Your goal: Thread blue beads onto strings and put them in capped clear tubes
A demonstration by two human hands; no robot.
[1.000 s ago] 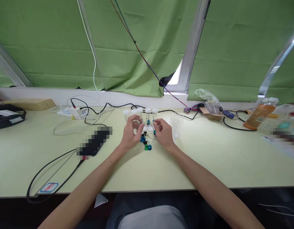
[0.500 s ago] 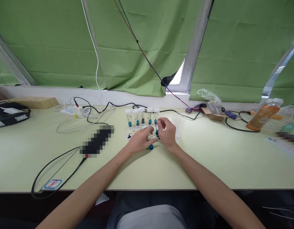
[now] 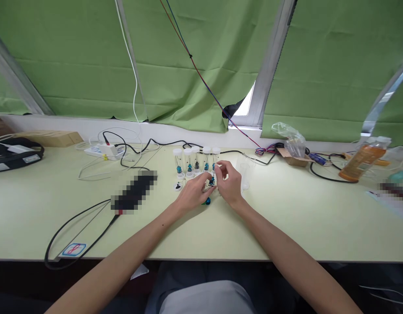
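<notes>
Pale-green tabletop (image 3: 208, 235): right hand (image 3: 229, 181) pinches a thin dark stem (image 3: 213, 173) near-upright; left hand (image 3: 192, 192), grip unclear, apparently steadies its teal base (image 3: 212, 180).

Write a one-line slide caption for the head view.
Left hand and right hand at a small dark blue piece, before clear white-capped tubes.

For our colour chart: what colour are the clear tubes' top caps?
The top caps are white; head view.

Five capped tubes (image 3: 178, 160); two hands (image 3: 230, 182); one orange bottle (image 3: 362, 162); one plastic bag (image 3: 293, 143).
</notes>
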